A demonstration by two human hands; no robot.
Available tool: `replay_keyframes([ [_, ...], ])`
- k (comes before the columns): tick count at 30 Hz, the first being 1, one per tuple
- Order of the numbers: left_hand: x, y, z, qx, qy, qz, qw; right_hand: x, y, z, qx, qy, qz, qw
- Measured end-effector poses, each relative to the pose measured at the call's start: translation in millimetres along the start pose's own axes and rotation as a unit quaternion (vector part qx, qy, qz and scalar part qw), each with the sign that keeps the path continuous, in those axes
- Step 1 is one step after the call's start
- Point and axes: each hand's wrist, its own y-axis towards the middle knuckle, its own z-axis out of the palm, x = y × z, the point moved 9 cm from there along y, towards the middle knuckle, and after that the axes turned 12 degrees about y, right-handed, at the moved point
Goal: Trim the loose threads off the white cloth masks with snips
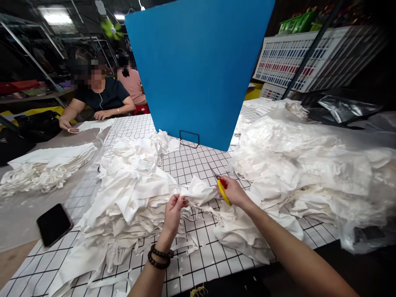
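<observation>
Between both hands stretches a piece of white cloth (pixel 199 190), low over the grid-patterned table cover (pixel 207 247). My left hand (pixel 175 208), with dark beaded bracelets on the wrist, pinches the cloth's left side. In my right hand (pixel 233 192) are small thread snips (pixel 223 190) with yellow and red handles, blades pointing up and away to the left. The right fingers also seem to touch the cloth's other end. A heap of white cloth pieces (pixel 133 185) lies left of my left hand. More white cloth (pixel 244 235) sits below my right hand.
A large blue board (pixel 201 70) stands across the table. Clear plastic bags of white cloth (pixel 309 161) fill the right side. On the left are a phone (pixel 55 225) and a stack of cloth (pixel 49 165). A co-worker (pixel 99 95) handles cloth at the far left.
</observation>
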Motion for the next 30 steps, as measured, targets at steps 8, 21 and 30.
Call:
replay_keyframes([
  [8,-8.6,0.1,-13.8,-0.056,0.149,0.028,0.987,-32.4,4.5,-68.1,-0.096,0.074,0.015,0.992],
  [21,11.3,-14.7,100.7,0.160,0.197,-0.015,0.967,-41.2,-1.6,-73.0,-0.084,0.098,0.042,0.991],
  [30,33.9,-31.8,125.9,0.325,0.081,-0.172,0.927,-41.1,-10.3,-78.2,-0.092,0.094,0.043,0.990],
])
